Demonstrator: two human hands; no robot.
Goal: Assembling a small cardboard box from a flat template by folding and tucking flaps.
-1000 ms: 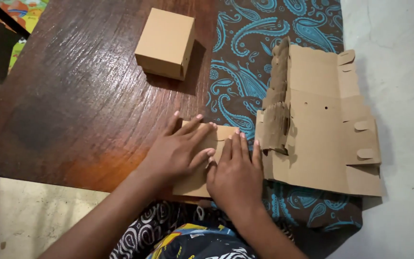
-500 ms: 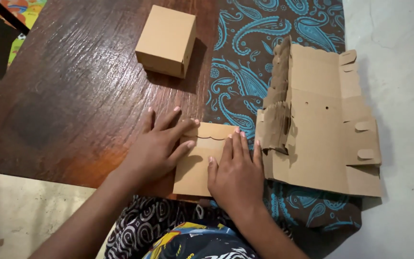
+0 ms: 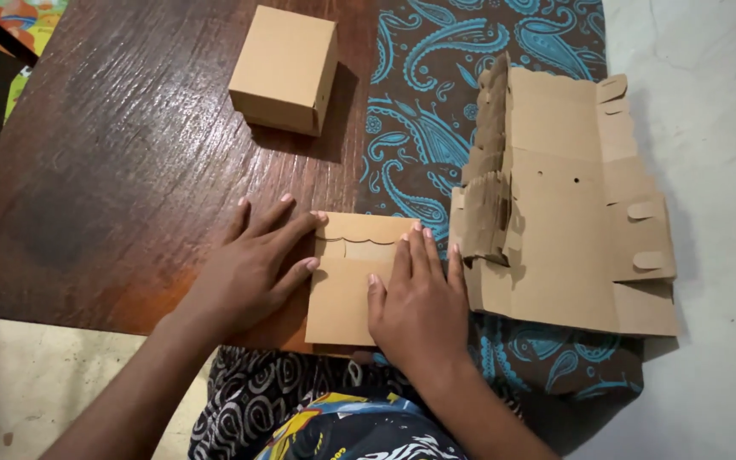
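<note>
Two surfaces fill most of the frame: a dark wooden table [image 3: 112,153] across the left and centre, and a blue paisley cloth [image 3: 436,77] running down the right of centre from the top edge to the lower right. On that cloth, at the right, lies the largest cardboard piece, a stack of unfolded box blanks [image 3: 572,221] with tabs along its right edge and crumpled flaps standing up along its left. Next in size is the assembled brown cardboard box [image 3: 284,68], closed, in the upper centre on bare wood, well apart from your hands.

The piece you are working on is the small flat cardboard blank [image 3: 349,281] at the lower centre, straddling the line where wood meets cloth (its near edge reaches the table's front edge). Its long axis runs away from you, from the bottom of the frame toward the top, with a scalloped fold line crossing it near the far end.

Your right hand [image 3: 419,302] lies flat on the blank's right half, fingers straight and close together, pointing up the frame and pressing down; it grips nothing. Your left hand [image 3: 253,268] rests on the wood just left of the blank, fingers spread wide, with the fingertips touching the blank's left edge near the fold. So the blank lies to the right of your left fingers and directly beneath your right ones, which makes the right hand the nearer.
</note>
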